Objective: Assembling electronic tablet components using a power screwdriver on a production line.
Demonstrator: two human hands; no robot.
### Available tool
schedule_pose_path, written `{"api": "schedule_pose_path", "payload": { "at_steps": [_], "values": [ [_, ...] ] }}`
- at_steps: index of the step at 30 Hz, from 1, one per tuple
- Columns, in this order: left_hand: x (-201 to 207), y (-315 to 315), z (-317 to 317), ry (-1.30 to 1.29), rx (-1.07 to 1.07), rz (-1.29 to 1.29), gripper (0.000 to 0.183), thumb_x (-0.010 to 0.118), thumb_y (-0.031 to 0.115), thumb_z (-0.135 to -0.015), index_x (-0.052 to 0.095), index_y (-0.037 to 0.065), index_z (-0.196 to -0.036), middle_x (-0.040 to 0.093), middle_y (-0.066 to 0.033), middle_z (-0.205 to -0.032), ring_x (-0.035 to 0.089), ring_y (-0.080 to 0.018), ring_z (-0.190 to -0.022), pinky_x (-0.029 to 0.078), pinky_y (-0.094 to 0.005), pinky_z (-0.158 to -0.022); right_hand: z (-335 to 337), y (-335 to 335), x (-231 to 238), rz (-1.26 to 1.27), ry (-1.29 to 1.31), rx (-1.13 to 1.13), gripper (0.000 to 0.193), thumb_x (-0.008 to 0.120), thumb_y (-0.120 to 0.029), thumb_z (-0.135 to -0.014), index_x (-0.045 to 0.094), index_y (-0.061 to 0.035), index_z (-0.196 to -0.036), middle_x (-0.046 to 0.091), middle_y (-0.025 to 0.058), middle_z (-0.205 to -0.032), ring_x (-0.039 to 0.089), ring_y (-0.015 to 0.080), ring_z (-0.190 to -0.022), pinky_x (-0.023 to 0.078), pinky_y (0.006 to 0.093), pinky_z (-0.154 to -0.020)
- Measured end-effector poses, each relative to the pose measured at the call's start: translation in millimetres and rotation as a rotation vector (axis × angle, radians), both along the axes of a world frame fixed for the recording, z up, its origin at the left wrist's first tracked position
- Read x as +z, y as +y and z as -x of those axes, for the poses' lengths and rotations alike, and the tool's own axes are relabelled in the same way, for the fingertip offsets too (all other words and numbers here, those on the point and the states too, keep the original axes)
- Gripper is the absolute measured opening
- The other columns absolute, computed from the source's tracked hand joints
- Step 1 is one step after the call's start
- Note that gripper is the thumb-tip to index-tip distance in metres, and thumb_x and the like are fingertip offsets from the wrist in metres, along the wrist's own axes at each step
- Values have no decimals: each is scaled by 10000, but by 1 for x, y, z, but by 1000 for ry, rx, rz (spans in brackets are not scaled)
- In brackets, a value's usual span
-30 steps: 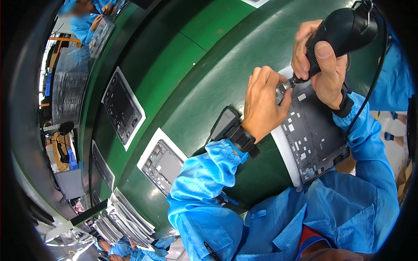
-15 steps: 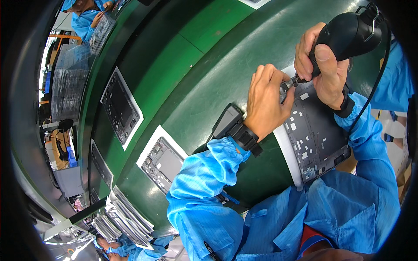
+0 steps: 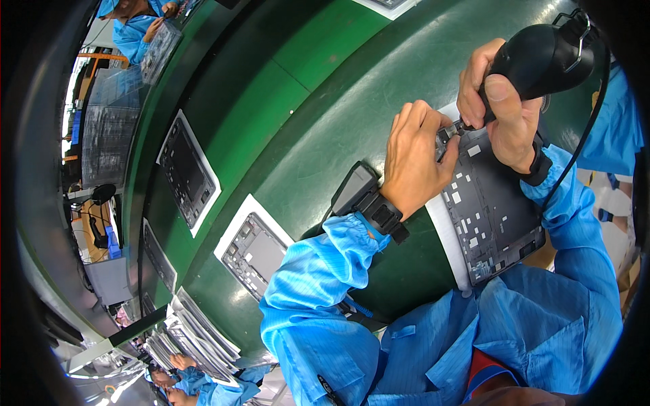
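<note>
My right hand [image 3: 504, 111] is wrapped round a black electric screwdriver [image 3: 542, 57], tilted with its tip pointing down and left. That tip meets a small grey metal piece [image 3: 447, 132] at the far left corner of a dark tablet housing [image 3: 497, 210]. Thumb and fingers of my left hand [image 3: 416, 159] pinch around this piece; its exact kind is partly hidden. The housing, dotted with small white patches, lies on a white sheet [image 3: 447, 233] close to my body.
A second housing [image 3: 254, 250] lies left of my forearm. Another dark housing [image 3: 186, 172] rides on the green belt [image 3: 271, 88]. A stack of sheet-lined trays [image 3: 200, 338] stands at lower left, beside a co-worker's hand [image 3: 181, 362]. The screwdriver's black cable [image 3: 588, 145] hangs at right.
The housings on the belt have shifted slightly left and nearer. A co-worker's hand has come up against the stack at lower left. Both my hands and the screwdriver stay almost in place.
</note>
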State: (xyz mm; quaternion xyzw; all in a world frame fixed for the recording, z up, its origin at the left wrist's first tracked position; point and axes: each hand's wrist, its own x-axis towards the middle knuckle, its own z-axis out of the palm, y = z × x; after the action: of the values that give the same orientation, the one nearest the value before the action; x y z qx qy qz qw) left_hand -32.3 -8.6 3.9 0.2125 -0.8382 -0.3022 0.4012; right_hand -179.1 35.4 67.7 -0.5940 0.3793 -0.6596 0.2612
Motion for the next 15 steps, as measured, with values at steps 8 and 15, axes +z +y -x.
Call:
{"api": "schedule_pose_path", "payload": {
  "at_steps": [8, 15],
  "values": [
    [3, 7, -2, -28, 44, 244, 229, 817, 58, -741, 766, 110, -958, 564, -51, -845, 567, -243, -795, 467, -370, -688, 62, 9, 31, 217, -76, -210, 402, 438, -334, -1101, 536, 47, -1182, 485, 20, -699, 457, 97, -553, 409, 255, -539],
    [13, 10, -6, -235, 39, 441, 359, 824, 56, -746, 772, 123, -1094, 590, -45, -885, 574, -232, -799, 469, -371, -674, 119, 29, 13, 185, -194, -435, 291, 581, -280, -1068, 591, 8, -1024, 547, 23, -662, 514, 85, -526, 430, 245, -511]
  ]
}}
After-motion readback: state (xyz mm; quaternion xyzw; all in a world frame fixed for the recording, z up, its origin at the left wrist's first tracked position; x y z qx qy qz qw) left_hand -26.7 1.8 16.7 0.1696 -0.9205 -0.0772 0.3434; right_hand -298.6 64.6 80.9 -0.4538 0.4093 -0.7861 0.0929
